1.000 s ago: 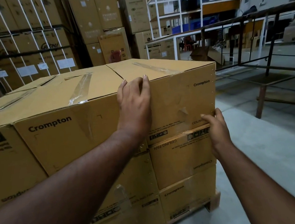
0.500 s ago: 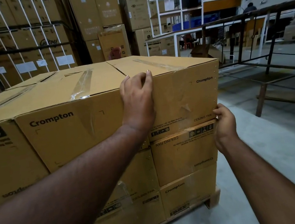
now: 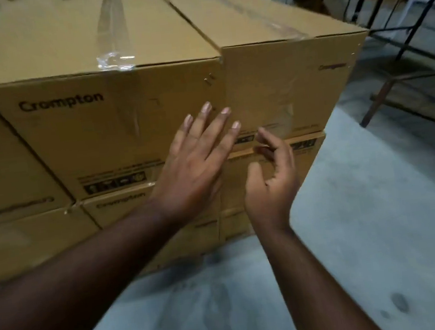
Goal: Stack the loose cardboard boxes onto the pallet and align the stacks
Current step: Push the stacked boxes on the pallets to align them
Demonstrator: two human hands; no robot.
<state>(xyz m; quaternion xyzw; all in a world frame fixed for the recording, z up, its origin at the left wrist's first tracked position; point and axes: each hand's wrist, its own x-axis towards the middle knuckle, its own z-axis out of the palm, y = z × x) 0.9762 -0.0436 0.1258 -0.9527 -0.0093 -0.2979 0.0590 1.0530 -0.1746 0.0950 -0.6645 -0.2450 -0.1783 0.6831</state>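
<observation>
Left hand (image 3: pixel 192 167): fingers straight and spread, palm toward the front face of the top Crompton box (image 3: pixel 114 127), at its lower right corner; whether it touches the cardboard cannot be told through the blur. Holds nothing.

Right hand (image 3: pixel 271 175): fingers loosely curled, holding nothing, just beside the left hand, in front of the seam between the right top box (image 3: pixel 290 80) and the box beneath it (image 3: pixel 310 159).

Stack of cardboard boxes: directly ahead of both hands, several layers high. The two top boxes sit side by side, touching, their front faces not quite flush; clear tape (image 3: pixel 115 59) folds over the front edge of the left one.

Concrete floor (image 3: pixel 367 229): below and right of the stack. Metal rack frame (image 3: pixel 400 68): right, apart from the stack.
</observation>
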